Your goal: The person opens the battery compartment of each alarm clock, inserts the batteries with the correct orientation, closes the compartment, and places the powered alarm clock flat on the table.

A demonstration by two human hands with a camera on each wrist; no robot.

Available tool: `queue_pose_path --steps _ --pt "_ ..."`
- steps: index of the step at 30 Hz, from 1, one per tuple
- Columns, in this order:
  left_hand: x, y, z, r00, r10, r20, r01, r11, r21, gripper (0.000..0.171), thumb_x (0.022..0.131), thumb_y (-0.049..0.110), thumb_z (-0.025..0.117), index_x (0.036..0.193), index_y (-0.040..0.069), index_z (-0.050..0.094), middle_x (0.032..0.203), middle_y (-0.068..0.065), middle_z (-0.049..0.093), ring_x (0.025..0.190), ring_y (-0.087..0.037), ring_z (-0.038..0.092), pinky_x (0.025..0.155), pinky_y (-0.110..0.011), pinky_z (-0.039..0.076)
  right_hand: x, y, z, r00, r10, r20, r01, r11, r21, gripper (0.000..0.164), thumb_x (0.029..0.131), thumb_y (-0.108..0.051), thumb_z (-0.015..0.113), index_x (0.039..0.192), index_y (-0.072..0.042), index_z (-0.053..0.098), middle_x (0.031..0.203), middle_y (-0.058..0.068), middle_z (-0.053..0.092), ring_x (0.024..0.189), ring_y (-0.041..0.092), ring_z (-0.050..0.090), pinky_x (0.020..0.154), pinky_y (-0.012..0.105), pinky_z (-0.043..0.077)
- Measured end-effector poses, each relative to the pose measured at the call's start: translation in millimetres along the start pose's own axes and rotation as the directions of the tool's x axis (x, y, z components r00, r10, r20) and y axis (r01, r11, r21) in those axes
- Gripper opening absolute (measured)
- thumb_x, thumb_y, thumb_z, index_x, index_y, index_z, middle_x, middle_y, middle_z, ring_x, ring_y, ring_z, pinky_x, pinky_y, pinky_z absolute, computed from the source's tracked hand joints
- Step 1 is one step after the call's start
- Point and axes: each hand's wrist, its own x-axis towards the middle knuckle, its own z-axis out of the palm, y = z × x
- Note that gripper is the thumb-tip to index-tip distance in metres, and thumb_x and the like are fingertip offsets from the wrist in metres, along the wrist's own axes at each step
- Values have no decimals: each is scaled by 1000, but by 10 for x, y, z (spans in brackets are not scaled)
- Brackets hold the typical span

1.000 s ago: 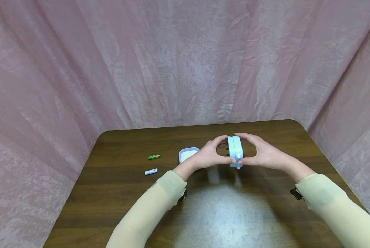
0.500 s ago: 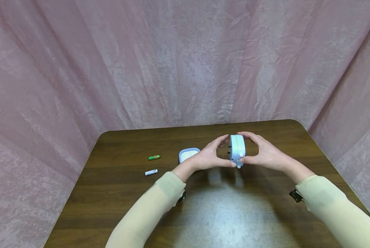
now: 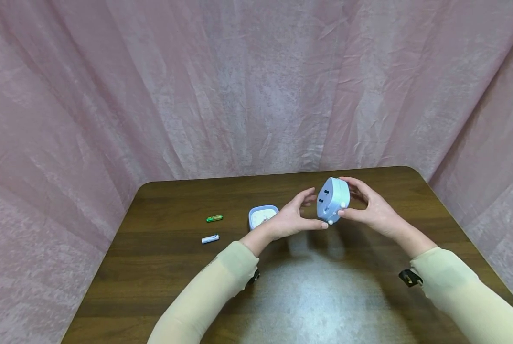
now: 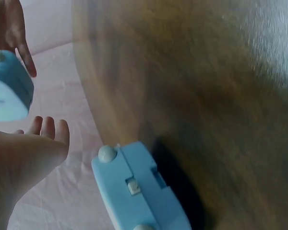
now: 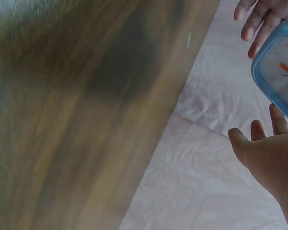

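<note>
A light blue alarm clock is held up over the table, its back with two black knobs turned towards the left hand. My right hand grips its right side, thumb low and fingers over the top. In the right wrist view the white dial and orange hand of this alarm clock show. My left hand is spread beside it, thumb tip near its lower corner; whether they touch I cannot tell. A second blue alarm clock sits behind the left wrist, partly hidden; its body shows in the left wrist view.
A green battery and a white battery lie on the left of the brown wooden table. Pink curtains hang behind the table and at its sides.
The held alarm clock has turned so its back shows more, and has moved slightly up and right with my right hand. My left hand's fingers have come away from it.
</note>
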Motion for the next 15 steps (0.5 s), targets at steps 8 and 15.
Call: queue_pose_path --steps 8,15 --pt "23 -14 84 999 -19 -37 14 991 -132 98 85 31 85 163 21 27 148 9 47 130 -19 49 102 -36 45 -44 55 44 1000 24 12 -25 986 165 77 93 -6 75 158 -17 35 152 6 46 136 16 44 105 23 37" --pt "21 -6 106 998 -36 -58 24 981 -191 92 86 26 85 161 17 32 143 5 51 121 -19 55 96 -32 50 -56 95 76 1000 23 20 -27 976 217 76 94 -4 72 159 -16 34 154 6 45 137 14 43 106 22 37"
